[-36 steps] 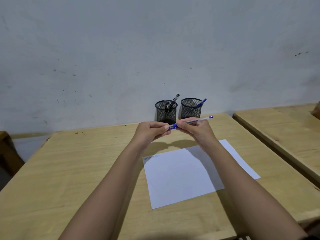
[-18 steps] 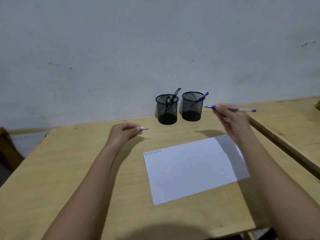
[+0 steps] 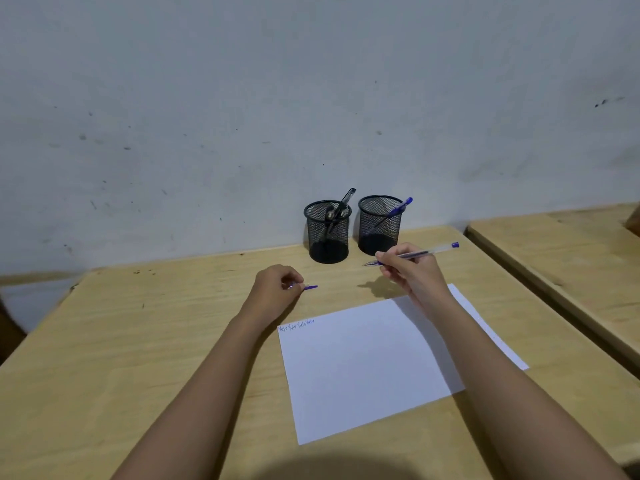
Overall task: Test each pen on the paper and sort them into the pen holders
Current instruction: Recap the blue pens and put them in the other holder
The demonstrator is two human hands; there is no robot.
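Your right hand (image 3: 414,275) pinches the uncapped pen (image 3: 412,254) above the paper (image 3: 363,368), your left hand (image 3: 277,289) pinches its blue cap (image 3: 310,287) just beyond the fingertips, and the paper's blue scribbles are unreadable.

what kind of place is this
Probably a plain classroom or study room: bare wooden desks set side by side against a scuffed white wall, with mesh pen holders and a sheet of paper.

Paper (image 3: 363,368): blue handwritten line along the top-left corner, apparently one short word repeated; letters too small to read reliably.
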